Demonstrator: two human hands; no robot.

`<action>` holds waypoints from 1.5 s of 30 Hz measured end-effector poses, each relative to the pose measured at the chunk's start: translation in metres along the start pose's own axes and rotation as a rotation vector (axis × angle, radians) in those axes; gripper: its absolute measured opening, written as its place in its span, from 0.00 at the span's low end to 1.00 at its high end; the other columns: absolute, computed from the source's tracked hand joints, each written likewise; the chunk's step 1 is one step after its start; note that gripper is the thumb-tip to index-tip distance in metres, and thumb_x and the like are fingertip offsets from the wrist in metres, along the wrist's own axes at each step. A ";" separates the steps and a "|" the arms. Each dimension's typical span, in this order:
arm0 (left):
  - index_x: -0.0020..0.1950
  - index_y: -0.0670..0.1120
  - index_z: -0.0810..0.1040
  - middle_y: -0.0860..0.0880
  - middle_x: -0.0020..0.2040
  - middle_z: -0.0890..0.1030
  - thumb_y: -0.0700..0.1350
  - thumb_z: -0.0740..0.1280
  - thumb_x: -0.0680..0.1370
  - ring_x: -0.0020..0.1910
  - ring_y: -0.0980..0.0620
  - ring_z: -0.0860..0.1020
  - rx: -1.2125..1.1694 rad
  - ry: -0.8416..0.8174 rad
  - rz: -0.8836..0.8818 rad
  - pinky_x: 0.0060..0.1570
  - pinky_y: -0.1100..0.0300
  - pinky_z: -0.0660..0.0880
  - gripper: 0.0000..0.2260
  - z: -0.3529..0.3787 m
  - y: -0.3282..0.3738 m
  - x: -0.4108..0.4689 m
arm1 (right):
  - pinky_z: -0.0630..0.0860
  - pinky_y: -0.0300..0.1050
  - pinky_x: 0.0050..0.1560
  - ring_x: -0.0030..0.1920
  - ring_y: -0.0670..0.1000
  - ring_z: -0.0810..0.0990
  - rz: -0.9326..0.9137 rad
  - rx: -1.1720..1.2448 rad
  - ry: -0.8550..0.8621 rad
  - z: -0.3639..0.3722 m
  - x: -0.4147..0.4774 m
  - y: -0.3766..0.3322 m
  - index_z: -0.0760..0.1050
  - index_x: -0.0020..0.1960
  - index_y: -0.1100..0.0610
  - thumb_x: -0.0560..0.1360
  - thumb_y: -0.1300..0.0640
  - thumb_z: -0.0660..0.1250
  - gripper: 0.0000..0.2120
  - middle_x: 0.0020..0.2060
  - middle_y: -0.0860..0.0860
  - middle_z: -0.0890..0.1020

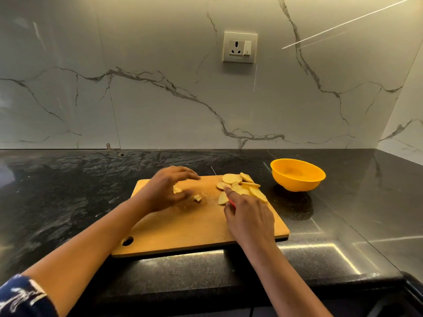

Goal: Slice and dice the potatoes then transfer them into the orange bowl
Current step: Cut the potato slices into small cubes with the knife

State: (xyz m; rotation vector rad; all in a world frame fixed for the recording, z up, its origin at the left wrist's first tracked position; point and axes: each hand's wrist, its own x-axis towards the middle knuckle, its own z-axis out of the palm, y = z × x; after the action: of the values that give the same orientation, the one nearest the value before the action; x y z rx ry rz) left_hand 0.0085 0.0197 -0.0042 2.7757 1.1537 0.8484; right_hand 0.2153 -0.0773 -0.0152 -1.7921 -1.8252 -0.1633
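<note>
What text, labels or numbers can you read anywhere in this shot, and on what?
No readable text anywhere.
On the wall socket: a small dark mark on its switch, too small to read.
On the orange bowl, cutting board and sleeve: no lettering; the sleeve bears only a white pattern.

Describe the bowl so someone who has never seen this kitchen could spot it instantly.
On the black countertop lies a wooden cutting board. Just beyond its far right corner, clear of the board, stands the bowl. It is the only round, bright orange thing there, unlike the pale potato slices heaped nearby on the board.
</note>
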 end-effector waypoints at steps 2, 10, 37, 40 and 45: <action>0.66 0.55 0.73 0.54 0.64 0.75 0.63 0.57 0.74 0.60 0.60 0.69 0.149 -0.161 0.056 0.61 0.62 0.62 0.24 0.008 0.013 0.007 | 0.71 0.40 0.51 0.55 0.47 0.76 -0.008 0.004 -0.002 0.001 -0.001 0.000 0.56 0.76 0.42 0.81 0.48 0.56 0.24 0.56 0.46 0.78; 0.58 0.50 0.80 0.51 0.53 0.80 0.46 0.66 0.78 0.48 0.58 0.74 0.147 -0.128 0.026 0.48 0.73 0.63 0.10 0.011 0.004 0.009 | 0.72 0.40 0.47 0.53 0.46 0.77 -0.039 0.005 -0.007 0.008 -0.005 -0.002 0.58 0.75 0.43 0.81 0.48 0.56 0.23 0.56 0.46 0.79; 0.58 0.56 0.79 0.57 0.57 0.79 0.62 0.57 0.76 0.56 0.56 0.73 0.253 -0.225 0.021 0.58 0.59 0.68 0.18 -0.002 -0.022 -0.007 | 0.77 0.42 0.52 0.51 0.46 0.79 -0.105 0.174 -0.055 0.018 0.024 -0.004 0.64 0.74 0.50 0.80 0.53 0.61 0.22 0.57 0.49 0.81; 0.51 0.54 0.81 0.54 0.50 0.81 0.64 0.53 0.74 0.50 0.53 0.76 0.298 -0.101 0.017 0.54 0.54 0.72 0.22 -0.007 -0.033 -0.012 | 0.78 0.44 0.52 0.51 0.47 0.79 -0.107 0.173 -0.044 0.019 0.024 -0.005 0.64 0.74 0.50 0.80 0.52 0.60 0.22 0.57 0.49 0.82; 0.49 0.55 0.80 0.58 0.50 0.80 0.46 0.67 0.77 0.51 0.60 0.77 -0.141 0.099 -0.272 0.53 0.60 0.74 0.05 -0.015 -0.042 -0.019 | 0.77 0.41 0.50 0.50 0.46 0.79 -0.105 0.182 -0.027 0.017 0.023 -0.003 0.63 0.74 0.50 0.80 0.52 0.61 0.23 0.56 0.49 0.82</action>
State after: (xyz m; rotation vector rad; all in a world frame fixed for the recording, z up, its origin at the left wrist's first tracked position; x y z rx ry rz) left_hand -0.0370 0.0350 -0.0092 2.4183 1.3863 1.0005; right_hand 0.2082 -0.0491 -0.0176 -1.5820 -1.8898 -0.0129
